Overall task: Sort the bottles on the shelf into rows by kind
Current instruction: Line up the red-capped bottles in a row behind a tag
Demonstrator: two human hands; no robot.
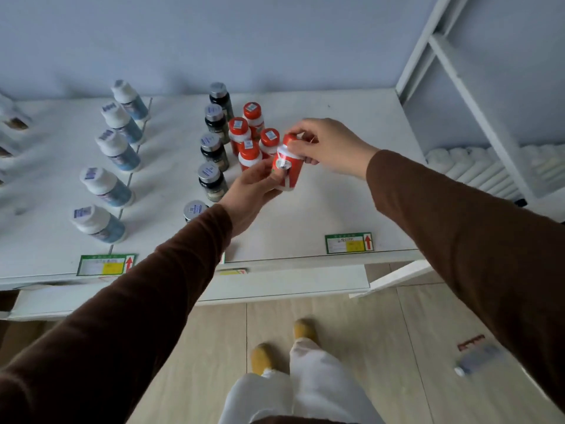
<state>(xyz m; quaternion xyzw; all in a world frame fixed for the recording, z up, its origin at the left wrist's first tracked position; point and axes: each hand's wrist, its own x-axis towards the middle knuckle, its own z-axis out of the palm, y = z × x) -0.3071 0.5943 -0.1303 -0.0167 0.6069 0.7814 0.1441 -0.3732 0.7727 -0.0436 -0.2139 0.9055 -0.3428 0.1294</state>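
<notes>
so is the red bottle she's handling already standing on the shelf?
No: the red bottle is tilted and held above the shelf, gripped by the left hand low down and the right hand at its cap.

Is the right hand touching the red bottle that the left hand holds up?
Touching. In the head view, the right hand has fingertips on the cap end of the red bottle, while the left hand grips its body.

Pale blue-grey wall point(275, 35) behind. White shelving frame point(464, 87) at right, holding white rolls point(477, 169). Light wood-look floor point(367, 347), plank seams visible. Flat, dim, even light; soft shadows.
</notes>
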